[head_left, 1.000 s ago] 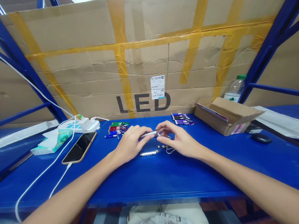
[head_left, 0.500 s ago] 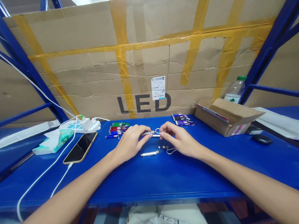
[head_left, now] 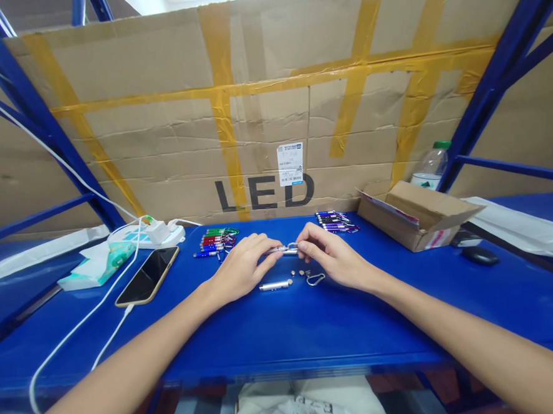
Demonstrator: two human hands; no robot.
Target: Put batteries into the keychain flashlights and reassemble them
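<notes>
My left hand [head_left: 242, 266] is closed, pinching a small silver penlight [head_left: 278, 249] between thumb and fingertips. At the penlight's right end, my right hand [head_left: 333, 256] has thumb and index finger closed on a carabiner clip [head_left: 292, 245], mostly covered by the fingers. Just under this, a bright silver tube [head_left: 290, 252] shows between the hands; whether it is held or lies on the table I cannot tell. Nearer to me lie a silver penlight tube [head_left: 274, 286], several tiny round pieces like button cells [head_left: 302, 273] and a loose carabiner clip [head_left: 315, 279].
Coloured penlights with clips lie in two groups, left [head_left: 217, 240] and right [head_left: 336, 221]. A phone [head_left: 148, 276] on a white cable, a power strip [head_left: 166, 237] and tissues [head_left: 99, 266] are left. An open carton [head_left: 415, 217], a bottle [head_left: 431, 166] and a black mouse [head_left: 480, 255] stand right.
The view has shifted slightly. The penlight in my left hand has turned a little, and the clip at its right end shows flatter. Both hands stay in nearly the same place.
</notes>
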